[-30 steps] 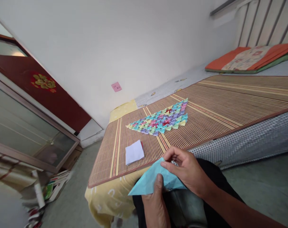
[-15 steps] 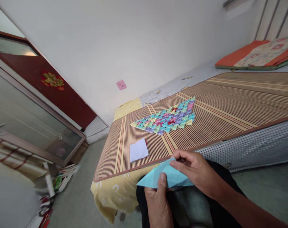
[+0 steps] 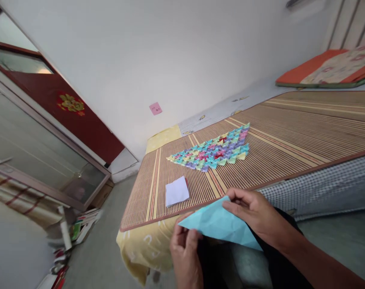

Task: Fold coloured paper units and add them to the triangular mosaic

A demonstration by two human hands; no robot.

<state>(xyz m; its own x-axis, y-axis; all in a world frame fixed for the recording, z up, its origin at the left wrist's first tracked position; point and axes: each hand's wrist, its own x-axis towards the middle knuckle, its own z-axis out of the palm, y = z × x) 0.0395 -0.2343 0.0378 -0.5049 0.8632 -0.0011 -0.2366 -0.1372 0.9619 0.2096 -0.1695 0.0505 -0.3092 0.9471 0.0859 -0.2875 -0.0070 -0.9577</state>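
Note:
A creased light blue paper sheet (image 3: 220,224) is held over my lap at the bottom of the view. My left hand (image 3: 185,253) pinches its left corner from below. My right hand (image 3: 256,214) grips its upper right edge, fingers closed over the paper. Just beyond, on the striped bamboo mat (image 3: 290,136) of the bed, lies a small stack of pale paper squares (image 3: 177,191). Farther back on the mat sits a triangular patchwork of several folded coloured paper pieces (image 3: 214,150).
The bed has a yellow sheet (image 3: 140,245) hanging at its near corner and a checked side (image 3: 327,186). An orange cushion (image 3: 327,68) lies at the far right. A glass-fronted cabinet (image 3: 35,152) and floor clutter (image 3: 68,237) stand left. A pink note (image 3: 155,108) is on the wall.
The blue paper has been opened out wider and flatter. My left hand shifted from the middle of the paper to its left corner. The view drifted slightly left.

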